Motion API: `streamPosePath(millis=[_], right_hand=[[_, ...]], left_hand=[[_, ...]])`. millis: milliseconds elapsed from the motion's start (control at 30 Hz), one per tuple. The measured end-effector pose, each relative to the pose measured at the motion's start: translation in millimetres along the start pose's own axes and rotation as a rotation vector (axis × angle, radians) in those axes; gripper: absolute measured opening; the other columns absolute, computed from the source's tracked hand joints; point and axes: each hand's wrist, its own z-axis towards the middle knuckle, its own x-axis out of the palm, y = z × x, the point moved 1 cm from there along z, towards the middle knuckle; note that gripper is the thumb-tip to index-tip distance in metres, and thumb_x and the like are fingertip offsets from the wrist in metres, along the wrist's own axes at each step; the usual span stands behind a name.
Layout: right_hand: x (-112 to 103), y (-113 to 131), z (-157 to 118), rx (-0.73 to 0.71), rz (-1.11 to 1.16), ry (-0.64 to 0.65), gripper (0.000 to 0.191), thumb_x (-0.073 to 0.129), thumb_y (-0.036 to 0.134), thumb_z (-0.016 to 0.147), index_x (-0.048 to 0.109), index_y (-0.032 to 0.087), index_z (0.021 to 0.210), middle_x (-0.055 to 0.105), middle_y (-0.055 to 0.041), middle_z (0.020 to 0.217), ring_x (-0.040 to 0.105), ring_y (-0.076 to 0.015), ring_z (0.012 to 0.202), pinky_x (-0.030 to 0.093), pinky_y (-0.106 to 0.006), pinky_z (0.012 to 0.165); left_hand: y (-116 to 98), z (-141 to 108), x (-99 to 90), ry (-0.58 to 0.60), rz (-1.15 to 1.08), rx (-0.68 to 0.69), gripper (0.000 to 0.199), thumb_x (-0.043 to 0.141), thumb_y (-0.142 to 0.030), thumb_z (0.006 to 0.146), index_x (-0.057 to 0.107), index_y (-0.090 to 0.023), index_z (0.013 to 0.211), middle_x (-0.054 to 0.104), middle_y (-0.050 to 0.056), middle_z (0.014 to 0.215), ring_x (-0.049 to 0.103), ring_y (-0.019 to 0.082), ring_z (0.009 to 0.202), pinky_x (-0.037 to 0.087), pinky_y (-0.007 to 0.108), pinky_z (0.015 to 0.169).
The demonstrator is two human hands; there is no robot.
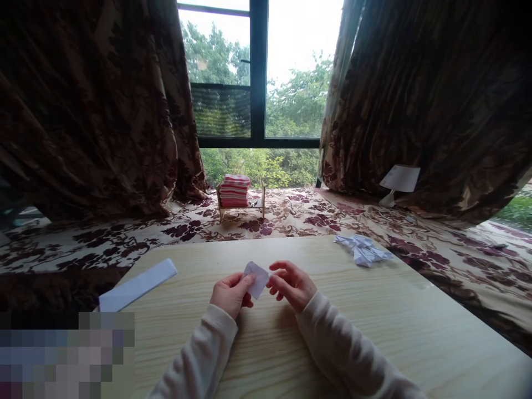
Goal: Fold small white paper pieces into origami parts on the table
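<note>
A small square of folded white paper [258, 279] is pinched between the thumb and fingers of my left hand [231, 292], just above the table. Close by its right edge is my right hand [292, 284], with thumb and fingers curved and a gap between them. Whether a fingertip of it touches the paper's edge is hard to make out. Several folded white paper pieces [362, 250] lie in a pile at the table's far right. A long strip of white paper [139, 285] rests at the left.
The pale wooden table [332, 343] stands before a window ledge with flowered cloth [291, 213]. On the ledge are a small rack [255, 209] with a stack of striped pink cloths [234, 191] and a white lamp [399, 178]. Dark curtains hang on both sides.
</note>
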Motion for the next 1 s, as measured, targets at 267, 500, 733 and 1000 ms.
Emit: streamPosePath(millis=[267, 500, 733, 1000], right_hand=[[-1.6, -5.4, 0.5, -0.076, -0.035, 0.011, 0.015, 0.064, 0.023, 0.063, 0.060, 0.017, 0.076, 0.057, 0.0018, 0.060, 0.047, -0.0076, 0.049, 0.038, -0.020, 0.043], [-5.9, -4.3, 1.1, -0.107, -0.090, 0.002, 0.019, 0.063, 0.023, 0.062, 0.063, 0.017, 0.080, 0.057, 0.0017, 0.060, 0.050, -0.0093, 0.051, 0.041, -0.020, 0.044], [-3.8, -7.3, 1.6, -0.075, -0.016, 0.036, 0.023, 0.065, 0.020, 0.059, 0.060, 0.017, 0.082, 0.054, 0.0036, 0.058, 0.047, -0.0080, 0.049, 0.041, -0.021, 0.046], [-3.5, -9.6, 2.0, -0.073, -0.040, 0.021, 0.026, 0.064, 0.021, 0.059, 0.058, 0.018, 0.084, 0.056, 0.0024, 0.062, 0.049, -0.0087, 0.051, 0.040, -0.020, 0.045]], left_hand=[[-5.1, -4.5, 2.2, 0.081, -0.015, -0.099, 0.039, 0.077, -0.037, 0.048, 0.066, -0.008, 0.072, 0.060, 0.003, 0.055, 0.054, 0.011, 0.047, 0.049, 0.022, 0.040], [-5.9, -6.8, 3.6, 0.179, 0.046, -0.075, 0.033, 0.075, -0.037, 0.049, 0.066, -0.008, 0.062, 0.057, 0.000, 0.047, 0.048, 0.007, 0.038, 0.044, 0.019, 0.035], [-4.8, -5.0, 2.4, 0.168, 0.066, -0.038, 0.031, 0.073, -0.036, 0.051, 0.066, -0.008, 0.064, 0.058, 0.000, 0.047, 0.048, 0.007, 0.037, 0.044, 0.019, 0.036], [-7.1, -5.4, 3.5, 0.147, 0.079, -0.025, 0.025, 0.075, -0.029, 0.048, 0.067, -0.009, 0.059, 0.056, -0.001, 0.044, 0.046, 0.007, 0.038, 0.044, 0.019, 0.037]])
